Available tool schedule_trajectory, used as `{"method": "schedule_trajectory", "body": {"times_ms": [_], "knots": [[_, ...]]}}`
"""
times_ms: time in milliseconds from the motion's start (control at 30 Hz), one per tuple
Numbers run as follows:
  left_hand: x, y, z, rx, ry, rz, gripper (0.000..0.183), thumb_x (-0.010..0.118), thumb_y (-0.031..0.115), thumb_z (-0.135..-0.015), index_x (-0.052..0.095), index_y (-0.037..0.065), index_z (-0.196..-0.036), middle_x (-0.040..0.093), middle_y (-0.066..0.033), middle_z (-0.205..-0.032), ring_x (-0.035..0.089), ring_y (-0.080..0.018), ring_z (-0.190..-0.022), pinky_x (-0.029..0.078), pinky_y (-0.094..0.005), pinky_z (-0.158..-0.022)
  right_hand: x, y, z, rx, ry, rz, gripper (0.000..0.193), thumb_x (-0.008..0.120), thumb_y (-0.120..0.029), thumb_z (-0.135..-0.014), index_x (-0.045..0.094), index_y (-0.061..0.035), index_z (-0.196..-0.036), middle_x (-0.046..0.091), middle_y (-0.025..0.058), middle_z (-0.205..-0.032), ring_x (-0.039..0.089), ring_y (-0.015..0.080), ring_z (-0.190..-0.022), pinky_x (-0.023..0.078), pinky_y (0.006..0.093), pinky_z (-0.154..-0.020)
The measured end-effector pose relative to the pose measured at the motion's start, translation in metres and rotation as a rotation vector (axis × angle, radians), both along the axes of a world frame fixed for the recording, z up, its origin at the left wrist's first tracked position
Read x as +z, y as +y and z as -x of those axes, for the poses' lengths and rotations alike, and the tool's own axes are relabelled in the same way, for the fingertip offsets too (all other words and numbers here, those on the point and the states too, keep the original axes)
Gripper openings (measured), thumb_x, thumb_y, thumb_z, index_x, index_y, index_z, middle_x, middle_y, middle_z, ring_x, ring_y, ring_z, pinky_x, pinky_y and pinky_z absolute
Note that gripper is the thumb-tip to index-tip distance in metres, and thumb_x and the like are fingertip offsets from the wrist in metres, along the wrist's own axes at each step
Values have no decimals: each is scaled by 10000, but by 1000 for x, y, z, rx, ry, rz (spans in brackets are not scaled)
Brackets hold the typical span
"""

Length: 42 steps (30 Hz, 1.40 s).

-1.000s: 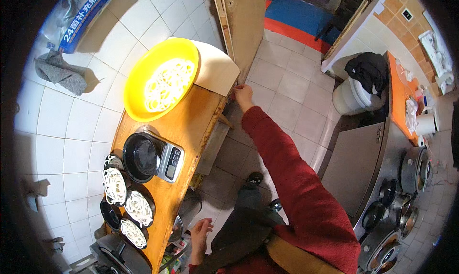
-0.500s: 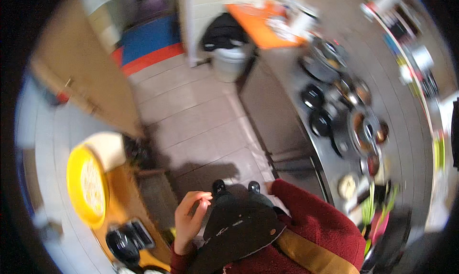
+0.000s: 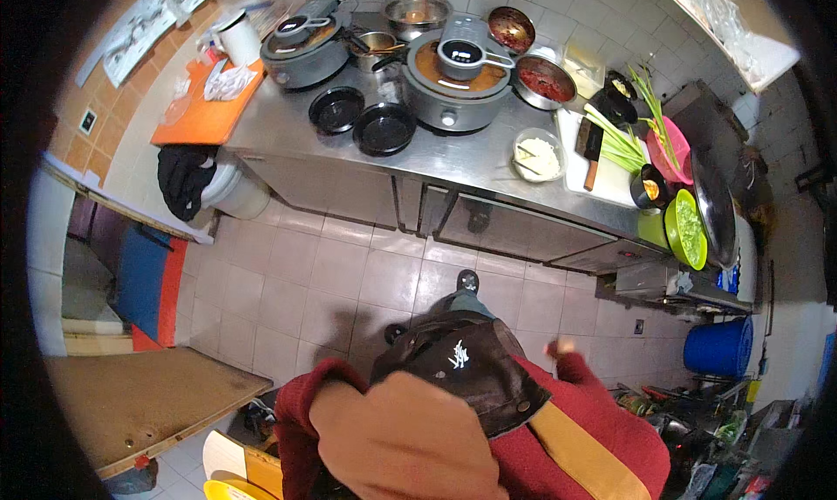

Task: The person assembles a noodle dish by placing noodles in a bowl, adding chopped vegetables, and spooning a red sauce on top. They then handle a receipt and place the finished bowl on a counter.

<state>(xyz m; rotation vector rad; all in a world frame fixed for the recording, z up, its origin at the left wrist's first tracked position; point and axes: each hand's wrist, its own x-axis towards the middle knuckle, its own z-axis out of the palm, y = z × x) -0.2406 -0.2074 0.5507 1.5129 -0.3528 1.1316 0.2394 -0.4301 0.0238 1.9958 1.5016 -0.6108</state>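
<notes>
My left hand point(image 3: 401, 430) is raised close to the camera at the lower edge, showing large and blurred with its fingers hidden. At my right side, my right hand point(image 3: 564, 348) hangs low beyond the red sleeve, small and smeared by motion. Neither hand visibly touches anything on the steel counter point(image 3: 288, 138) ahead. On that counter stand two grey electric pots point(image 3: 449, 108) with glass lids and two black round pans point(image 3: 384, 129). Farther right are a bowl of white chopped food point(image 3: 538, 156) and a white cutting board point(image 3: 575, 170) bearing a cleaver point(image 3: 591, 151) and green onions point(image 3: 617, 138).
A red bowl point(image 3: 545, 83), a pink basin point(image 3: 670, 147) and a green bowl point(image 3: 686, 230) sit along the counter. At far left an orange board point(image 3: 209, 108) is above a white bucket point(image 3: 240, 190). A blue bin point(image 3: 718, 346) stands right; a wooden door point(image 3: 148, 404) is lower left.
My view has swung right, so the counter now lies across ahead of me. My left hand has risen toward the camera. The yellow basin has slid to the lower edge.
</notes>
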Motion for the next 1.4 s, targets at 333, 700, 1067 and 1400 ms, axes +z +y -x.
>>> {"method": "schedule_trajectory", "body": {"times_ms": [333,700,1067,1400], "knots": [[-14,72,-149,-122,156,12,182,599,155,-905,672,-11,-919,688,-122,-854,665,-219,-727,536,-330,-644,-45,50,31,-482,541,-352,426,538,-371,-874,707,14,-798,675,173,-663,669,319,-637,511,454,-635],[-302,230,-282,514,875,975,804,753,104,-825,299,118,-1489,518,-115,-1186,598,-114,-829,509,-247,-673,27,239,-104,-988,660,-879,407,419,-263,-943,605,82,-833,617,298,-754,623,443,-751,448,517,-649],[-272,318,-375,766,1067,497,294,622,273,-938,693,-10,-974,658,-55,-765,600,-98,-655,479,-249,-589,140,334,-18,-717,1183,-396,294,440,-214,-991,617,7,-912,660,96,-844,645,158,-712,509,317,-605],[-243,333,-278,509,845,636,245,537,74,-952,632,-62,-1132,677,-140,-974,699,-208,-798,578,-305,-742,134,358,7,-1155,1494,-709,337,422,-263,-1029,482,-18,-1253,644,99,-880,656,177,-747,524,284,-646]]}}
